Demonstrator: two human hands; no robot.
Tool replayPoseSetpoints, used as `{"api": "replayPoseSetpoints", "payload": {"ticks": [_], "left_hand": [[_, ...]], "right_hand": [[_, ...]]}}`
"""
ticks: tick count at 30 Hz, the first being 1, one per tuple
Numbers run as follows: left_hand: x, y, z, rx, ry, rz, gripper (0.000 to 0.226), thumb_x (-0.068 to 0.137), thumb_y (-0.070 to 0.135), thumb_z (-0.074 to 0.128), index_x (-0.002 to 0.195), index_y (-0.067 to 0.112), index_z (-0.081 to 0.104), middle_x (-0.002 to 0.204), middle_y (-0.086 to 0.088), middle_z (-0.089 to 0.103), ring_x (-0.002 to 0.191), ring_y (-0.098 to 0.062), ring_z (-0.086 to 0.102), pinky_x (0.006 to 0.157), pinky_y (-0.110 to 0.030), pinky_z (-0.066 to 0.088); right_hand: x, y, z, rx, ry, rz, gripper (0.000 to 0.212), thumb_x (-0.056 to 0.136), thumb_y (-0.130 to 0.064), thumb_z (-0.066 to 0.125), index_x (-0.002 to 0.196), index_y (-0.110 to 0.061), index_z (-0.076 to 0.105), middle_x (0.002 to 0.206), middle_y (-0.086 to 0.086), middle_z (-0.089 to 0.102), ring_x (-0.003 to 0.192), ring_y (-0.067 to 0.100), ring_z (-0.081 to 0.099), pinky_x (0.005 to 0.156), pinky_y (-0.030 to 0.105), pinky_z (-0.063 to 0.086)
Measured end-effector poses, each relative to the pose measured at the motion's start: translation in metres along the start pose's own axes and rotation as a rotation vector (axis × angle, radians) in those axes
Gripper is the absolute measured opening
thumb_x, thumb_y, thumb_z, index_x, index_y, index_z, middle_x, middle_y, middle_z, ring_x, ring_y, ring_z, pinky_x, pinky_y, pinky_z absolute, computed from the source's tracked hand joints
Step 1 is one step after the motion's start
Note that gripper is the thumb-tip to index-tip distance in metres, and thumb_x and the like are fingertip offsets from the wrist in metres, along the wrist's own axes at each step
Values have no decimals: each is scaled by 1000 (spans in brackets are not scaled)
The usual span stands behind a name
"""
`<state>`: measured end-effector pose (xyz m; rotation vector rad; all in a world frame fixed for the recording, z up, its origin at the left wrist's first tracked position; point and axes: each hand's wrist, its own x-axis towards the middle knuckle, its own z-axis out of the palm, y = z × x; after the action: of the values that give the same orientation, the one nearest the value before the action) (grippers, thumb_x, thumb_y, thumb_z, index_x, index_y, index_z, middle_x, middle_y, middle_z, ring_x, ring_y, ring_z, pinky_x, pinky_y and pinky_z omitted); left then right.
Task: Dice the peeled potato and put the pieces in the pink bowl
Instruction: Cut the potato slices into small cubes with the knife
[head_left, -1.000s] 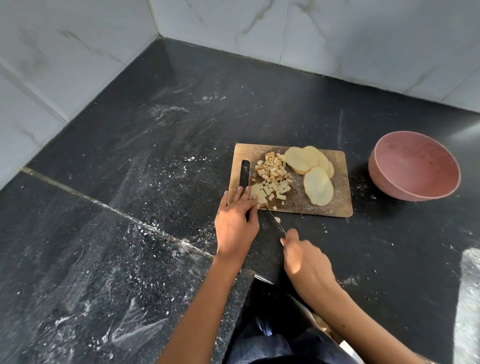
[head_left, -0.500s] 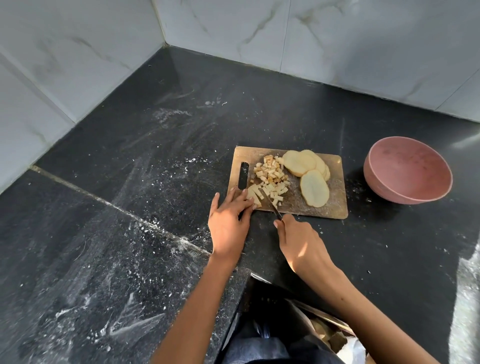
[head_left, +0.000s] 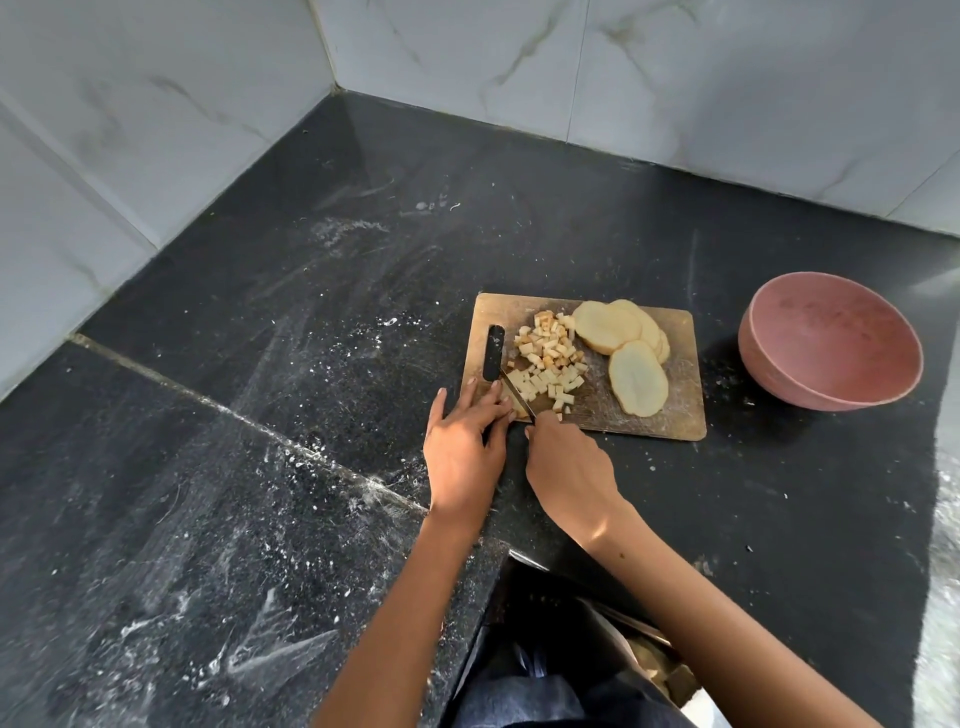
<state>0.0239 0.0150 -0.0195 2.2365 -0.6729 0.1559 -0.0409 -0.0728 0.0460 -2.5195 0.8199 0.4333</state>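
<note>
just beyond my left hand (head_left: 464, 444), whose flat fingers pin potato strips (head_left: 511, 401), my right hand (head_left: 569, 465) grips the knife (head_left: 517, 393) to crosscut beside them.

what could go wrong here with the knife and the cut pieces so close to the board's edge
The left hand has its fingers right beside the knife that the right hand holds, so a slip could nick them. The diced potato lies near the cutting board edge, so pieces may roll onto the counter. The pink bowl sits apart, so transfers may spill.
</note>
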Motion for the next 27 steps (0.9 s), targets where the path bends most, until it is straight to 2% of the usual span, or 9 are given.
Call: {"api": "replayPoseSetpoints", "payload": {"ticks": [5, 9, 12, 16, 19, 21, 24, 27], "left_hand": [[-1, 1, 0, 37, 25, 23, 18, 78, 4, 76, 94, 12, 76, 111, -2, 70, 116, -20, 61, 114, -31, 17], [-2, 2, 1, 40, 42, 34, 17, 77, 4, 78, 92, 12, 76, 109, -4, 71, 114, -21, 62, 114, -32, 20], [-1, 1, 1, 21, 37, 31, 16, 77, 5, 78, 92, 10, 76, 110, -4, 70, 115, -21, 62, 113, -32, 23], [-1, 1, 1, 23, 29, 31, 15, 78, 6, 77, 93, 10, 76, 111, -3, 70, 117, -19, 60, 113, -37, 27], [-1, 1, 0, 30, 31, 25, 16, 80, 8, 76, 96, 12, 75, 113, -2, 70, 118, -18, 59, 113, -42, 29], [-2, 2, -1, 31, 24, 20, 16, 81, 10, 75, 97, 13, 75, 115, -1, 69, 121, -17, 57, 114, -42, 27], [-2, 0, -2, 2, 12, -2, 16, 84, 11, 73, 99, 15, 75, 124, -2, 64, 128, -18, 51, 116, -41, 23], [-3, -3, -2, -15, 18, -28, 16, 84, 14, 73, 99, 18, 75, 141, -4, 49, 138, -23, 38, 116, -44, 21]], "right_hand": [[-5, 5, 1, 2, -32, -6, 24, 105, -24, 27, 115, -10, 42, 113, 13, 60, 102, 32, 59, 69, 34, 37], [-27, 20, 5, 29, -132, 48, 18, 105, -28, 22, 99, -14, 32, 108, 15, 61, 98, 35, 59, 69, 36, 37], [-37, 27, 7, 36, -181, 104, 18, 105, -28, 20, 97, -14, 29, 107, 15, 61, 99, 34, 59, 70, 36, 35], [-32, 33, 1, 83, -139, 90, 24, 105, -32, 22, 98, -14, 35, 105, 15, 62, 97, 34, 58, 70, 35, 36], [-24, 35, -6, 87, -130, 98, 31, 105, -35, 25, 108, -11, 44, 104, 14, 62, 98, 34, 58, 71, 34, 38], [-26, 36, -8, 80, -105, 74, 30, 104, -36, 25, 103, -12, 44, 93, 9, 60, 92, 32, 58, 69, 34, 38], [-32, 32, -12, 91, -33, 3, 27, 104, -36, 25, 92, -15, 38, 73, -1, 48, 74, 26, 51, 64, 33, 36], [-27, 24, -14, 120, -8, -21, 26, 104, -35, 26, 92, -16, 38, 74, 0, 48, 73, 24, 49, 64, 34, 37]]}}
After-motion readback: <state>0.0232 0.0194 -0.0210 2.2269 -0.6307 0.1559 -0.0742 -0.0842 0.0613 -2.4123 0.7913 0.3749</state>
